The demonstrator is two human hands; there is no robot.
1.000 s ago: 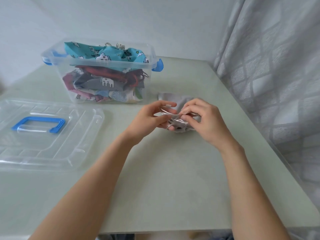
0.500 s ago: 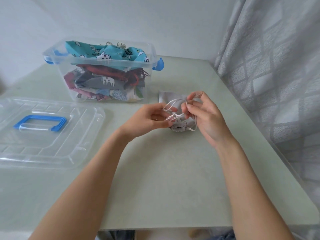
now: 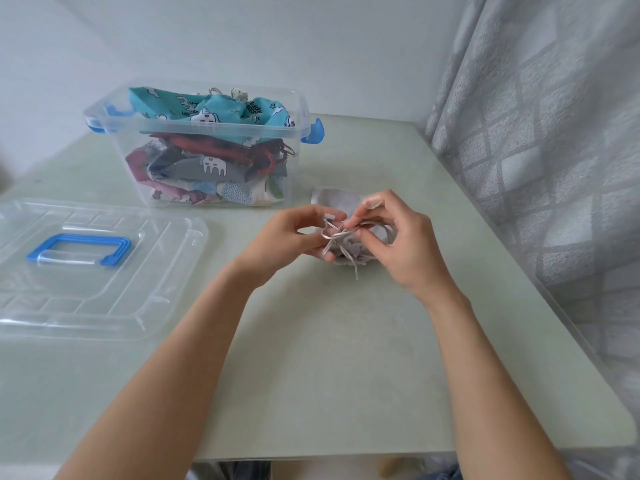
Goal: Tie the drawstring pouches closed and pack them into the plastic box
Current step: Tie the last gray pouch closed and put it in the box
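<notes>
Right hand (image 3: 403,244) lowered, both grips pinching drawstring (image 3: 341,237) with left hand (image 3: 287,237), pale green table (image 3: 346,358), grey curtain (image 3: 554,168).

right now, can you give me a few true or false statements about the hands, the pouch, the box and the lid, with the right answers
1. Both hands pinch the cords of the grey pouch. True: the left hand and the right hand each hold the cords.
2. The lid is on the box. False: the lid lies flat on the table, left of the hands.
3. The box already holds pouches. True: a teal pouch lies on top.
4. The grey pouch is inside the box. False: it lies on the table, right of the box.
5. The lid handle is red. False: the handle is blue.
</notes>
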